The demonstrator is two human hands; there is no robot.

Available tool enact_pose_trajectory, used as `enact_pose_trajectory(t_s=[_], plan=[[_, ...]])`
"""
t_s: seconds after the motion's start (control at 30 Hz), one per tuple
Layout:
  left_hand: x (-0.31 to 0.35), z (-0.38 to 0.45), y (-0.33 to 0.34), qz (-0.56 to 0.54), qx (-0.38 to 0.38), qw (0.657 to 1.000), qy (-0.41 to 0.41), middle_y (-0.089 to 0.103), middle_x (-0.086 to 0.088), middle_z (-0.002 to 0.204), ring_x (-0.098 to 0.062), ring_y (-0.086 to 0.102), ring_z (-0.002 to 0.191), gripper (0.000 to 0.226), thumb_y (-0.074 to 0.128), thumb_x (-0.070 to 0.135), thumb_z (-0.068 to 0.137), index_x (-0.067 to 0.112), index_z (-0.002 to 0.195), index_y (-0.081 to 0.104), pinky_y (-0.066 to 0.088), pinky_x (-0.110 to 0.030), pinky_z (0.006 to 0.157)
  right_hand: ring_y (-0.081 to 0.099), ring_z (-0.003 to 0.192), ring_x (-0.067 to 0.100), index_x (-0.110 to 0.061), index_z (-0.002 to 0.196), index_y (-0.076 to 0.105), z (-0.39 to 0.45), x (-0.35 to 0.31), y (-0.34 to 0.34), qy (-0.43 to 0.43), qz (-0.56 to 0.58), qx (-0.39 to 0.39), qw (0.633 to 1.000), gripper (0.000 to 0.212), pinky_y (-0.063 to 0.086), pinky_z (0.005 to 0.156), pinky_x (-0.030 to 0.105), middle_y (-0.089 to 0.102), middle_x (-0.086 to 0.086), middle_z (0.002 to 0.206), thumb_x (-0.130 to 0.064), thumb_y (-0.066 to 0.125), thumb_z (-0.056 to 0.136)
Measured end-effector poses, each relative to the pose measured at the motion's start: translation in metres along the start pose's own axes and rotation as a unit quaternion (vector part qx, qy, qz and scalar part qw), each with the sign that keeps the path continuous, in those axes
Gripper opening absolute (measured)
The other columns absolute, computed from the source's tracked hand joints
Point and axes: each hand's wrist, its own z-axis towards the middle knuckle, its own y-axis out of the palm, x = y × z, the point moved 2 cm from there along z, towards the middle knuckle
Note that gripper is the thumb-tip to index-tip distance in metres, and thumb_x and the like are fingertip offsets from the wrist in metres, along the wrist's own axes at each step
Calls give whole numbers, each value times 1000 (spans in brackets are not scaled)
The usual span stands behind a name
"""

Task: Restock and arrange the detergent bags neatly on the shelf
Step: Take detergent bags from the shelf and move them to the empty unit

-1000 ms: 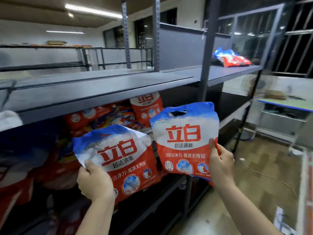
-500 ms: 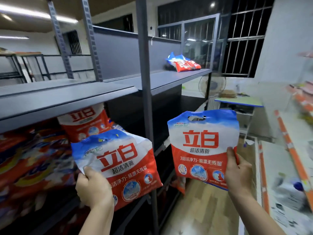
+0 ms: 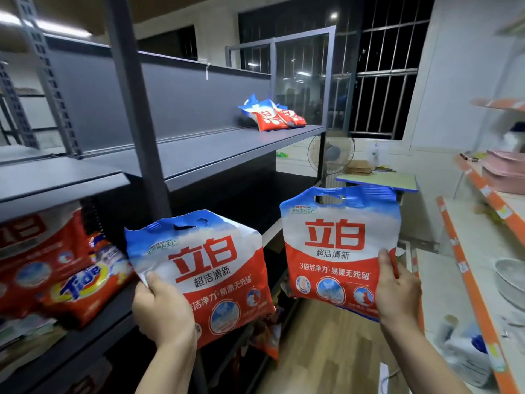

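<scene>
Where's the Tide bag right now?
In the head view, the Tide bag lies on the lower shelf at left, beside the left hand.

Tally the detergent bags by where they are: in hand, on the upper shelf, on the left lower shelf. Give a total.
In hand: 2, one in the left hand, one in the right hand.
Upper shelf: at least 2, in an overlapping pile.
Left lower shelf: 2 clear, a Tide bag and a red bag.
Total: at least 6.

Single head-worn wide-angle view, looking forward and slightly down, close to raised hands, shelving left
</scene>
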Motion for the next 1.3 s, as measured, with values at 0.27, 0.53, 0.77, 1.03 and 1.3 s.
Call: enact_pose_trajectory(t_s=[0.27, 0.53, 0.77, 1.03, 1.3], plan=[[-5, -3, 127, -27, -36, 999, 3, 61, -4, 72, -22, 61, 61, 38, 32, 39, 100, 12, 85, 54, 51, -31, 60, 62, 65, 15, -8, 96, 59, 109, 22, 30, -7, 5, 8, 1000, 31, 46, 49, 20, 64, 4, 78, -36, 46, 97], [4, 19, 275, -55, -46, 997, 1, 63, -4, 72, -25, 66, 62, 34, 34, 39, 98, 14, 85, 54, 55, -36, 64, 56, 63, 10, -2, 96, 57, 240, 23, 76, -26, 11, 31, 999, 31, 45, 44, 15, 60, 8, 78, -31, 47, 99], [10, 30, 371, -38, -37, 999, 11, 64, -6, 73, -31, 66, 66, 36, 34, 40, 96, 15, 80, 54, 57, -45, 72, 63, 67, 18, -6, 92, 60, 348, 38, 106, -42, 9, 35, 998, 36, 46, 62, 24, 65, 8, 79, -40, 48, 97], [4, 13, 483, -46, -17, 999, 5, 65, -6, 74, -28, 67, 65, 33, 34, 36, 97, 17, 81, 55, 57, -43, 69, 63, 68, 17, -10, 91, 59, 480, 69, 133, -52, 26, 6, 998, 34, 47, 62, 24, 63, -3, 75, -41, 47, 97], [20, -21, 624, -59, 22, 998, 18, 65, -4, 73, -28, 67, 66, 35, 34, 38, 95, 19, 71, 50, 57, -48, 72, 62, 68, 15, -11, 93, 58, 630, 85, 147, -62, 41, -43, 996, 32, 48, 67, 27, 61, -4, 76, -41, 48, 96]])
